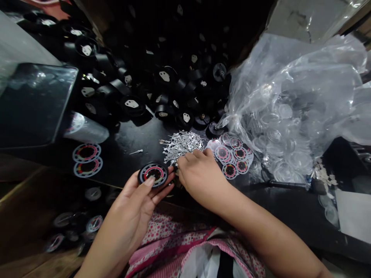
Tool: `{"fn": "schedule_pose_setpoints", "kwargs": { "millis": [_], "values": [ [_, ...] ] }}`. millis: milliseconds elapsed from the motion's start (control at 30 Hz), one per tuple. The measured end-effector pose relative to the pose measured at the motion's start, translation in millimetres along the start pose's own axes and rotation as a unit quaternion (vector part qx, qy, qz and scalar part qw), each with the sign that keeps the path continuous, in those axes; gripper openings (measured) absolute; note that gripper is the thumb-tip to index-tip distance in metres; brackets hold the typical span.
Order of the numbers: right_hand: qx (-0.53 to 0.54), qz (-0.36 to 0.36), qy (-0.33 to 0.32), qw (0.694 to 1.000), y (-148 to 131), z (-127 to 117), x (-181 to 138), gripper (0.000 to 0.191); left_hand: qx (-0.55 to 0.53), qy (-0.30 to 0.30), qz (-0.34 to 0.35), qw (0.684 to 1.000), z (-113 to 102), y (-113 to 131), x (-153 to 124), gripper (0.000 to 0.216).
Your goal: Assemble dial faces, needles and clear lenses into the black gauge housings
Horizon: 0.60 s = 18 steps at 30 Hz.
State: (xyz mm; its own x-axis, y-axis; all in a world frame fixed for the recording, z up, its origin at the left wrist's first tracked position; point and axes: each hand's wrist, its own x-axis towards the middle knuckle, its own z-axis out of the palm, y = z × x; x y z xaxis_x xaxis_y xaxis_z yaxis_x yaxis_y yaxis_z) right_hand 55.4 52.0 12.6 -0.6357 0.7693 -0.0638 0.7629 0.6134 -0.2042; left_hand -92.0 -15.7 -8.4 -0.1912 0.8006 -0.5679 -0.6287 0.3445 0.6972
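My left hand [136, 208] holds a round black gauge body with a red-and-white dial face [153, 173], thumb pressed on the dial. My right hand [199, 173] rests knuckles up just right of it, its curled fingertips at the near edge of a heap of small silver pointer needles [181, 144] on the black table [124, 154]. What those fingers pinch is hidden. A fanned pile of loose printed dial faces [233, 156] lies just right of my right hand.
A big heap of black gauge housings [150, 85] fills the back. A clear plastic bag of transparent lenses [292, 108] stands at the right. Two dial faces [87, 160] lie at the left by a dark tray [34, 104]. Finished gauges [75, 224] sit in a box below left.
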Motion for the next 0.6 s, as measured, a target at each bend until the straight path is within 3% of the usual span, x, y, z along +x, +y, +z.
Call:
{"fn": "schedule_pose_setpoints", "kwargs": {
  "millis": [100, 200, 267, 367, 600],
  "values": [
    [0.119, 0.042, 0.022, 0.992, 6, -1, -8, 0.011, -0.045, -0.019, -0.058, 0.997, 2, 1, -1, 0.008],
    [0.259, 0.074, 0.088, 0.959, 12, -3, -23, 0.004, -0.095, -0.071, -0.149, 0.982, 12, 0, 0, 0.006],
    [0.292, 0.078, 0.131, 0.944, 15, -5, -35, 0.004, -0.117, -0.083, -0.174, 0.974, 21, -2, 1, 0.010],
    [0.290, 0.109, 0.162, 0.937, 17, -8, -50, 0.005, -0.106, -0.080, -0.155, 0.979, 33, -9, 0, 0.015],
    [0.221, 0.165, 0.158, 0.948, 15, -12, -61, 0.011, -0.027, -0.099, -0.012, 0.995, 42, -24, -7, 0.021]
  ]
}}
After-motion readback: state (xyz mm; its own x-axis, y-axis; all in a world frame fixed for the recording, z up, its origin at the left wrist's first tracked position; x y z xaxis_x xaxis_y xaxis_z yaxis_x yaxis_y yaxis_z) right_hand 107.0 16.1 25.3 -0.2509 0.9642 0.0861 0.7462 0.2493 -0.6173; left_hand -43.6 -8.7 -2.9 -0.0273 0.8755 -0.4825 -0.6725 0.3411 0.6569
